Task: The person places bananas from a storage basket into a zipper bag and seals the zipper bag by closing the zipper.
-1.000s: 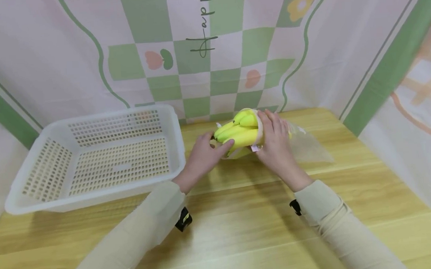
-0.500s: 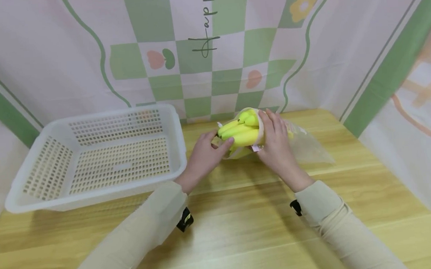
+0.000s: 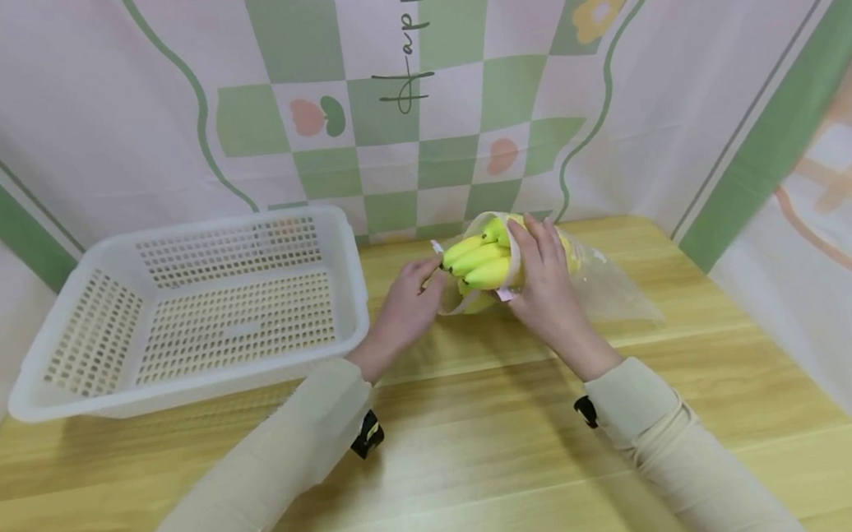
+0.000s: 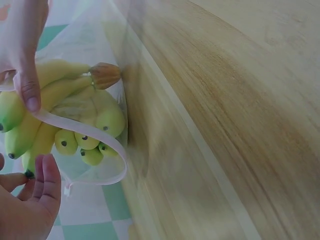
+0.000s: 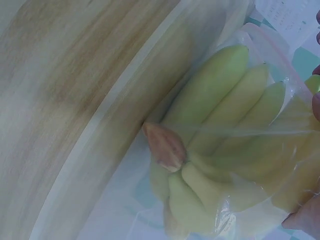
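Bananas (image 3: 481, 264), yellow-green bunch, half inside clear plastic bag (image 3: 605, 286), tips poking out of bag mouth toward white basket (image 3: 185, 316). Brown stem end (image 5: 165, 146) deeper in bag, seen through plastic in right wrist view. Bag lying on wooden table (image 3: 484, 460), just right of basket, near back edge by checkered backdrop (image 3: 414, 94). Right hand (image 3: 546, 278) curled over bag mouth, fingers gripping pink rim (image 4: 80, 131) and bunch from above. Left hand (image 3: 406, 304) between basket and bananas, fingers relaxed and mostly straight, fingertips (image 4: 47, 167) touching banana tips, not clenched. Beige sleeves (image 3: 290, 448) on both arms. Basket holding nothing visible, perforated walls and floor.
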Tool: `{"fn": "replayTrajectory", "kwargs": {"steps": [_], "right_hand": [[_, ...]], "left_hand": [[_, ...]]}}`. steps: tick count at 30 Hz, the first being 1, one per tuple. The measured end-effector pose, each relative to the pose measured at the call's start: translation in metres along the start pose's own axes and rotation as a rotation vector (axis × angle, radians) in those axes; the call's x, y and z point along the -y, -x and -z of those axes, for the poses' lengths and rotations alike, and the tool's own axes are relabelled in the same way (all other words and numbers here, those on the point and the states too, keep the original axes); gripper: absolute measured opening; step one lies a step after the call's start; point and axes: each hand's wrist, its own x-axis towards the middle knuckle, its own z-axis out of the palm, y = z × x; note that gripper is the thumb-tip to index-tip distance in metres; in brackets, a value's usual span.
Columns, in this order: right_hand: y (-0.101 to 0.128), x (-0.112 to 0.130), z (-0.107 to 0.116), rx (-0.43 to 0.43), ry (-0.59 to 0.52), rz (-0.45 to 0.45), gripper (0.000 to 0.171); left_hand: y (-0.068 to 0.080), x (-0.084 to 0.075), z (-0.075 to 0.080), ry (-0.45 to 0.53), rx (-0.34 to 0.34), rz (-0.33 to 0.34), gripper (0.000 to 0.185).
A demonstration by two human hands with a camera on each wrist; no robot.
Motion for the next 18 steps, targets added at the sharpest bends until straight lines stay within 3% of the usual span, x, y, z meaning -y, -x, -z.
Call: {"fn": "replayTrajectory", "kwargs": {"steps": [18], "right_hand": [[-0.0031,0.0063,0.0027,-0.029,0.059,0.051,0.079]], "left_hand": [[0.0004,-0.0063,-0.0032,-0.012,0.041,-0.060,0.051]]}}
